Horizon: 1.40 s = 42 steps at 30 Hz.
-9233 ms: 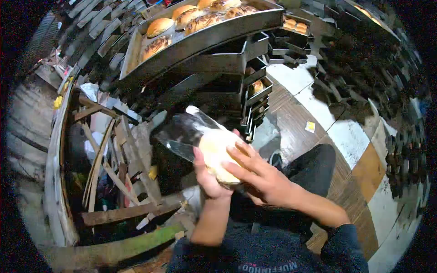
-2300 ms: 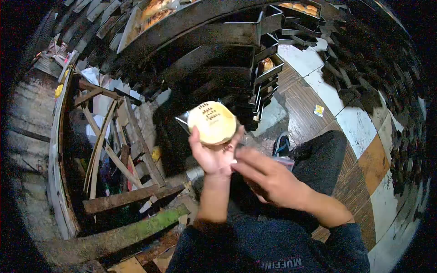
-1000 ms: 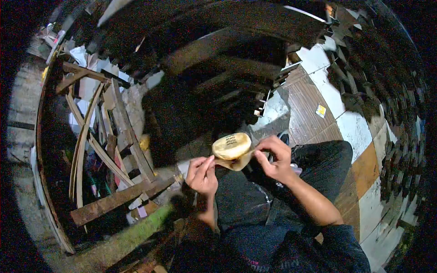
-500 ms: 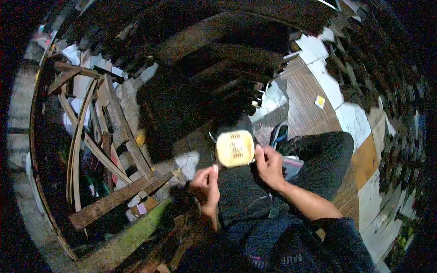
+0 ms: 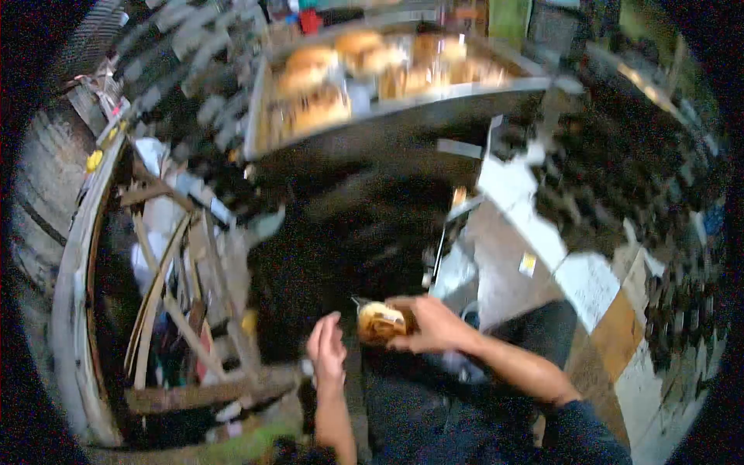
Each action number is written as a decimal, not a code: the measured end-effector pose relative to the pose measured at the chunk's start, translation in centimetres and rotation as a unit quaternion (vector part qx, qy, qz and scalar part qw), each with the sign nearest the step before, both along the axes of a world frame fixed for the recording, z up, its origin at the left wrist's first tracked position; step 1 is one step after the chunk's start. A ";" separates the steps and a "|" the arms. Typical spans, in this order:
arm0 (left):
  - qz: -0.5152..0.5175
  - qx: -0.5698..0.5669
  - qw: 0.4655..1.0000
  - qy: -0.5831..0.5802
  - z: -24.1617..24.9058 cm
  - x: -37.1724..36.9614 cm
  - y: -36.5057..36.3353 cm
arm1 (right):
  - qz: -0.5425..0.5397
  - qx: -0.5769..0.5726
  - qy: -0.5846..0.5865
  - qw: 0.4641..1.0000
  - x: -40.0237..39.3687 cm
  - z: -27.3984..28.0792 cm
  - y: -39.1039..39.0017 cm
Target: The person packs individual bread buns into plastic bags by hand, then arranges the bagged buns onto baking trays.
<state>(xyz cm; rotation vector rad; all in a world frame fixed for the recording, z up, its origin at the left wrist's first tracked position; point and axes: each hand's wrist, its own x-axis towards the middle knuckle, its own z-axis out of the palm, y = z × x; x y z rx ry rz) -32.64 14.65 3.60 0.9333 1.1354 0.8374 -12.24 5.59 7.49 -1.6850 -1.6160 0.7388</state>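
My right hand [image 5: 434,324] is wrapped round a bread bun [image 5: 381,322], browned on the side and pale on top. The bun appears to be in a clear wrapper with dark print, though motion blurs it. Just to its left, my left hand [image 5: 327,349] is raised with its fingers loosely apart and nothing in them. A small gap lies between those fingers and the bun. Both hands are above my dark-clothed lap.
Ahead at the top, a metal tray [image 5: 403,99] bears several buns [image 5: 314,70], some apparently wrapped. A bin-like space with wood strips [image 5: 182,310] lies at left. Worn floor tiles [image 5: 593,283] and a small yellow-white packet [image 5: 528,264] are at right.
The view has tilted up, bringing the tray of buns into sight. The bun has turned from its flat printed face to its side. My left hand has moved off it; my right grips more fully.
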 end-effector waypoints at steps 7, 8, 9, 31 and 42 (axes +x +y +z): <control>-0.030 0.235 0.964 0.124 -15.1 -0.6 1.5 | -0.167 0.407 0.043 0.897 9.7 23.4 4.2; 0.011 0.110 0.987 0.114 -8.4 2.3 -1.3 | -0.198 0.427 -0.014 0.882 12.6 25.8 6.8; -0.062 0.125 0.986 0.093 -6.0 4.0 -2.2 | -0.234 0.412 -0.088 0.876 17.9 27.0 10.6; -0.560 0.304 0.763 0.111 -6.6 12.3 -8.1 | -0.347 0.186 -0.034 0.919 8.2 -4.9 -16.4; 0.009 -0.109 0.980 -0.167 -9.2 15.0 0.0 | -0.049 0.404 -0.372 0.834 11.4 13.2 -2.7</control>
